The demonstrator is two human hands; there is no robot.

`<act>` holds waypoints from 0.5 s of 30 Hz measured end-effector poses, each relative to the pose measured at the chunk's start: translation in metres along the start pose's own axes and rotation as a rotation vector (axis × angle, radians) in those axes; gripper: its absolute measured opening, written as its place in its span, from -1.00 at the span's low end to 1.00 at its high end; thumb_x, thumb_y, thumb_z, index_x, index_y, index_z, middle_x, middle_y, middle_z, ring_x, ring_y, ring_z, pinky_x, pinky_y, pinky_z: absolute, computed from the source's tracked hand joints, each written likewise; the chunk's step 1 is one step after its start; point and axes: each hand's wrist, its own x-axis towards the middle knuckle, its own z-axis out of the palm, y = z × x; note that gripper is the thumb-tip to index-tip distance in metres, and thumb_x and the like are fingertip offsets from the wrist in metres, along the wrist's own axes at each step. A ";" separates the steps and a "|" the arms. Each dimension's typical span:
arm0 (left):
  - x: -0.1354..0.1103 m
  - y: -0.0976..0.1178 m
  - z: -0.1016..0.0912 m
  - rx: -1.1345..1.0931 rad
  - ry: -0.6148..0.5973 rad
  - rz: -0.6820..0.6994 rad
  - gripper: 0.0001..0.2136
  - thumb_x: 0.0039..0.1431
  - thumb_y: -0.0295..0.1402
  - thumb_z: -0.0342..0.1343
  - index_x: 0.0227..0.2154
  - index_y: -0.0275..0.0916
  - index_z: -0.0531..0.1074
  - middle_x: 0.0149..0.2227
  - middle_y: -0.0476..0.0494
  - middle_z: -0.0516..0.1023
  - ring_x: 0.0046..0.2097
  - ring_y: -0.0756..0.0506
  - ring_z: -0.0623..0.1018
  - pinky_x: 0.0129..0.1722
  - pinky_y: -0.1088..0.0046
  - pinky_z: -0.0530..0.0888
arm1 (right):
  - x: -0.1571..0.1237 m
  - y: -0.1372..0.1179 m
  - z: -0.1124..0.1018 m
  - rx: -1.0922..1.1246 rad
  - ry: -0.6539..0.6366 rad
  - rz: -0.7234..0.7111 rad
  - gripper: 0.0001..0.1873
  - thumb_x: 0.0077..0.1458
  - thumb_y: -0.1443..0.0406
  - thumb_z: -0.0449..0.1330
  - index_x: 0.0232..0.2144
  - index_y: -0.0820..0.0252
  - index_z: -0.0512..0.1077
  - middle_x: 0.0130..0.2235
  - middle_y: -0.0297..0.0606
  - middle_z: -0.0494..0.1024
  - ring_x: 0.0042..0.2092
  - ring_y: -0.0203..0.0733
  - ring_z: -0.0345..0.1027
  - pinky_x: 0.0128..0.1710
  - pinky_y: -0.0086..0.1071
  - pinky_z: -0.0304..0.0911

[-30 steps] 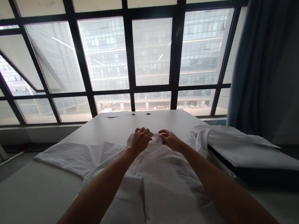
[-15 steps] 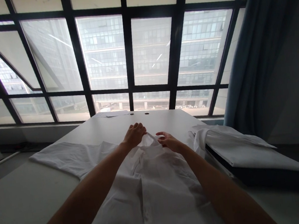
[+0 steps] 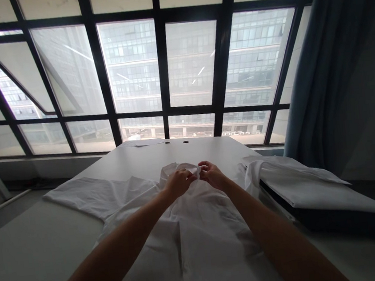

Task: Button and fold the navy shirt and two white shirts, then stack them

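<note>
A white shirt (image 3: 197,237) lies spread on the pale table (image 3: 24,247), front up, its left sleeve stretched out to the left. My left hand (image 3: 178,182) and my right hand (image 3: 213,174) meet at the shirt's collar (image 3: 181,168) at the far end. Both hands are closed in a pinch on the collar fabric, almost touching each other. The collar is lifted a little off the table between them.
A second white garment (image 3: 299,182) lies over a dark flat case (image 3: 333,221) at the right. A blue curtain (image 3: 331,71) hangs at the right. A large black-framed window (image 3: 163,71) stands behind the table, with two small holes (image 3: 176,142) in the tabletop's far edge.
Half a second ago my hands were apart, the left reaching further up over the collar. Now both have drawn together and pinch the collar.
</note>
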 end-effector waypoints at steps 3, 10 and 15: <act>-0.003 -0.001 0.003 -0.001 -0.060 -0.028 -0.78 0.27 -0.25 0.09 -0.28 -0.28 0.56 -0.24 -0.19 0.60 -0.25 -0.12 0.56 -0.24 0.40 0.43 | 0.004 0.004 -0.001 0.038 0.032 -0.017 -0.52 -0.44 0.48 0.33 -0.35 0.16 0.32 -0.46 -0.49 0.42 -0.43 -0.34 0.36 -0.34 -0.36 0.36; -0.008 -0.003 0.004 0.140 -0.046 -0.087 -0.83 0.30 -0.35 0.03 -0.26 -0.29 0.50 -0.19 -0.25 0.59 -0.16 -0.17 0.57 -0.21 0.35 0.46 | 0.010 0.014 -0.002 -0.366 0.191 -0.177 -0.57 -0.26 0.42 0.25 -0.22 0.19 0.36 -0.30 -0.32 0.42 -0.33 -0.25 0.38 -0.27 -0.25 0.42; -0.006 -0.003 0.003 0.178 -0.032 -0.045 -0.85 0.32 -0.35 0.02 -0.21 -0.27 0.45 -0.22 -0.19 0.60 -0.24 -0.15 0.60 -0.30 0.37 0.47 | -0.008 -0.007 0.006 -1.238 0.010 -0.659 -0.47 0.01 0.47 0.12 0.05 0.05 0.42 0.17 -0.12 0.26 0.01 -0.09 0.30 -0.01 -0.11 0.34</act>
